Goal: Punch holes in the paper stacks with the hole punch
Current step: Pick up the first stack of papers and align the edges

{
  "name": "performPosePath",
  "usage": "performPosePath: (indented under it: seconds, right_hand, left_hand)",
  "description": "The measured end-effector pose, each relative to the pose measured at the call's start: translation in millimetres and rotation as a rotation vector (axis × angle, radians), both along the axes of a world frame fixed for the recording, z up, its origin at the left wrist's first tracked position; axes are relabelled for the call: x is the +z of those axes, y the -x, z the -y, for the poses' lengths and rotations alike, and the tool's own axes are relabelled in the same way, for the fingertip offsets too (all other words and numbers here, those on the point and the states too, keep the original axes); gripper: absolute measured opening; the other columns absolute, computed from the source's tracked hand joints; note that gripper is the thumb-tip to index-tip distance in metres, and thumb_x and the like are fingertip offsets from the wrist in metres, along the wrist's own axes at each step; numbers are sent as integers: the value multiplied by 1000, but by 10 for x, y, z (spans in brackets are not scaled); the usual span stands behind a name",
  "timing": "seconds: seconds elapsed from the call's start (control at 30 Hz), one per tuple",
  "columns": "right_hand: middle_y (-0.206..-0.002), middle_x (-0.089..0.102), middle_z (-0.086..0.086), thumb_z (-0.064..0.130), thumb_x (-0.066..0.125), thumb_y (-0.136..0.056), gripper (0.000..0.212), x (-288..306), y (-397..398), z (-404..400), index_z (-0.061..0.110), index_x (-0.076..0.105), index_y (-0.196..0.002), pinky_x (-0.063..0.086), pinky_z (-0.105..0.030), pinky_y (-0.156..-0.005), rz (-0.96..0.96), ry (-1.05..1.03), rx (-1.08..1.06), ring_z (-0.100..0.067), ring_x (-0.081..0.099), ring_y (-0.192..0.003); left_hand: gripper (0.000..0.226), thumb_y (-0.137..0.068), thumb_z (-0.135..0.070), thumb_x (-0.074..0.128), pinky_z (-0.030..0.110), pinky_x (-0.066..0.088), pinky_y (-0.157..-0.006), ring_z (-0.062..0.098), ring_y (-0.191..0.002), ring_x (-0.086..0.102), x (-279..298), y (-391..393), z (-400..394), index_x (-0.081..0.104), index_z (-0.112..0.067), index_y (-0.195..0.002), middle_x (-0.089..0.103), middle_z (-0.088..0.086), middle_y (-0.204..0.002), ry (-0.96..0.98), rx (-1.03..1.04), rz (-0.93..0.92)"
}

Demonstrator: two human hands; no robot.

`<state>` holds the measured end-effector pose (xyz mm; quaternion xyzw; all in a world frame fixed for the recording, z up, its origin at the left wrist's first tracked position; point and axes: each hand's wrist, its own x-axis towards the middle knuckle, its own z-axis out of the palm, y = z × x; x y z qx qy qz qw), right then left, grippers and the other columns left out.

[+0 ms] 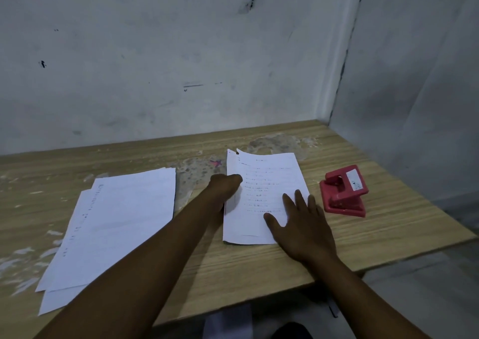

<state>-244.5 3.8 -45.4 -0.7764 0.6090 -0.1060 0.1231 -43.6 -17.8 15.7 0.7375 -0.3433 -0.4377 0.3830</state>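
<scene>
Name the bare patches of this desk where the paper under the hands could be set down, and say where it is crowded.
Bare wood lies along the table near edge, below the printed stack, and right of the red hole punch. The gap between the loose sheets and the printed stack is crowded by the left hand; the right hand fills the stack's near right corner.
</scene>
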Motion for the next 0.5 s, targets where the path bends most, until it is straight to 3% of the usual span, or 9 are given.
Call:
performPosePath:
  seconds: [0.13,0.23,0.37,0.5]
  right_hand:
    - [-172,-2,-1,81,21,-90,88,-11,7,4,31,12,-162,3,-45,-127,5,-2,-7,-27,-7,-157]
    - [-172,-1,-1,81,22,-90,88,-17,5,14,31,13,-162,2,-45,-127,17,7,-4,-27,-7,-157]
    - [-171,4,-1,81,25,-90,87,-22,15,16,31,17,-161,5,-46,-126,44,17,-1,-27,-3,-157]
    - [-166,26,5,81,32,-87,84,11,40,12,32,35,-155,16,-46,-125,193,47,-7,-24,14,-155]
  left_hand:
    - [32,-97,-24,54,28,43,-58,19,-75,57,-25,36,-38,56,-4,-121,62,10,-104,-12,-28,-67]
    - [36,-92,-28,67,32,54,-73,25,-88,66,-131,17,-53,65,-3,-117,68,13,-115,40,-30,-126]
    - [42,-87,-31,71,35,53,-89,26,-105,65,-305,21,-110,66,-12,-124,68,7,-124,100,-56,130]
    - [41,-93,-32,63,27,44,-84,22,-107,61,-336,48,-254,61,-18,-131,65,4,-129,220,-70,254]
